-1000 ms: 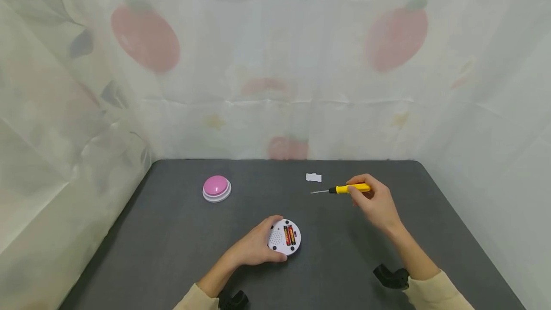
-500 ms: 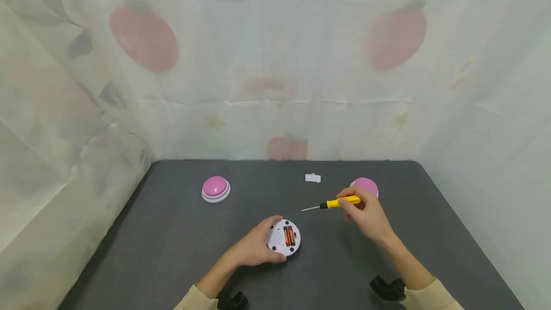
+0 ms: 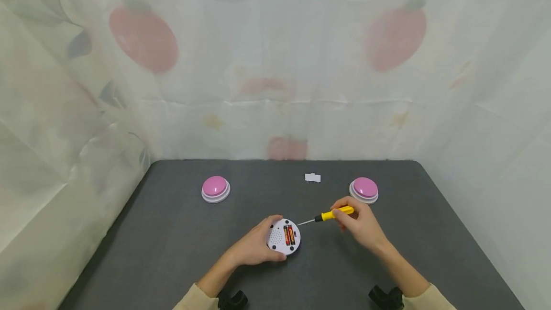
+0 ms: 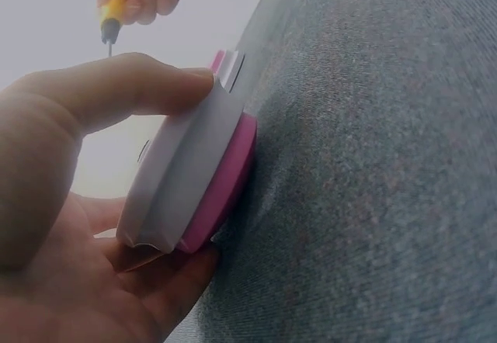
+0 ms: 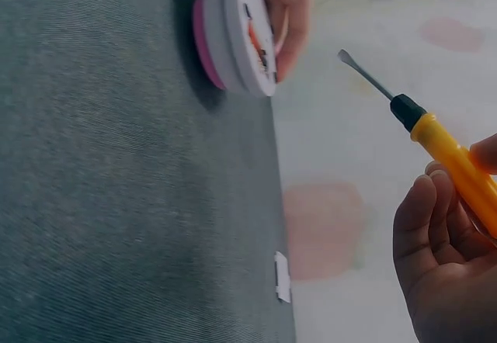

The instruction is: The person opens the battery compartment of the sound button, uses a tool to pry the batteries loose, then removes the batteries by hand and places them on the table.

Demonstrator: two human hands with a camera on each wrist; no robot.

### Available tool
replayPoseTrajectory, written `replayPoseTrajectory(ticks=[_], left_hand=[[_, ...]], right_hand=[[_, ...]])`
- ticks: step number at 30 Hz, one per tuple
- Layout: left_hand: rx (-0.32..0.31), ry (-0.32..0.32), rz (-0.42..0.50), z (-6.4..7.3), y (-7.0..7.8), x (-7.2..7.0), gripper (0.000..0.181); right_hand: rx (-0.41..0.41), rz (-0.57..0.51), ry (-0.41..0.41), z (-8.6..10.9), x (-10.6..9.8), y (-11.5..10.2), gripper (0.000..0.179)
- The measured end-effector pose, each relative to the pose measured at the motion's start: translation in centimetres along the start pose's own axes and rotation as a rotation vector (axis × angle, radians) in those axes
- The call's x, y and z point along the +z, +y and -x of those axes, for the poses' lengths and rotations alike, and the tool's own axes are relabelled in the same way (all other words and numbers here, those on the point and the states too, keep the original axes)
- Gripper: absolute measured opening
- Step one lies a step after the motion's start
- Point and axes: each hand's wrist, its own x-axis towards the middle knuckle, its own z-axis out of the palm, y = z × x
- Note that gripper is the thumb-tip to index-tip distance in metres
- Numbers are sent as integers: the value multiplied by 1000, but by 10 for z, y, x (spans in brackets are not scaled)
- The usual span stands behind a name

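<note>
My left hand (image 3: 255, 247) grips a round white push-button light (image 3: 277, 239) by its rim, upside down on the table. Its pink dome (image 4: 225, 180) faces the tabletop in the left wrist view. Two red and black batteries (image 3: 289, 235) sit side by side in its uncovered compartment. My right hand (image 3: 359, 221) pinches the yellow handle of a screwdriver (image 3: 330, 215). The metal shaft (image 5: 369, 77) points left, and its tip overlaps the light's right rim in the head view. In the right wrist view a gap shows between tip and light.
A small white battery cover (image 3: 312, 177) lies near the back of the dark table (image 3: 181, 233). One pink-domed button (image 3: 216, 189) stands at the back left, another pink-domed button (image 3: 364, 190) at the back right, just beyond my right hand. A patterned curtain (image 3: 275, 109) rises behind.
My right hand has brought the screwdriver left and toward me, up to the light, uncovering the back-right button. My left hand and the light have stayed in place.
</note>
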Motion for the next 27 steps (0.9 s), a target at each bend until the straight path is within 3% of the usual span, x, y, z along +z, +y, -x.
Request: replayPoseTrajectory(ticks=[11, 20, 27], left_hand=[[6, -4, 1, 0, 1, 0, 92], [-4, -22, 6, 1, 1, -2, 98], [-24, -20, 12, 0, 2, -2, 97]], right_hand=[[63, -14, -65, 7, 10, 11, 4], [156, 10, -134, 8, 15, 7, 9], [176, 30, -145, 6, 19, 6, 10]])
